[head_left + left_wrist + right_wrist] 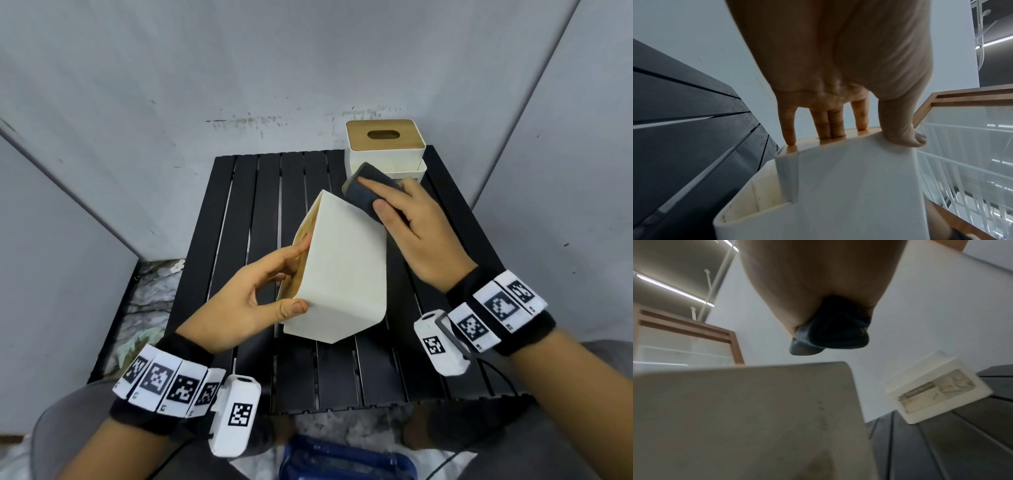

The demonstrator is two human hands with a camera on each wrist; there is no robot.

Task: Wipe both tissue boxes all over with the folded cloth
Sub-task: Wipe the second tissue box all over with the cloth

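Note:
A white tissue box (342, 267) is lifted and tipped on its side over the black slatted table (260, 192), its wooden lid facing left. My left hand (260, 291) grips it, thumb on the white wall and fingers (826, 128) on the lid. My right hand (411, 226) holds the folded dark blue cloth (366, 188) against the box's far upper corner. In the right wrist view the cloth (830, 335) sits just above the box's edge (748, 410). A second white tissue box (385, 147) with a wooden lid stands upright at the table's far right.
Grey walls close in behind and on both sides of the table. A blue crate (342, 462) sits below the table's near edge, between my knees. A wooden-framed glass cabinet (966, 129) shows in the wrist views.

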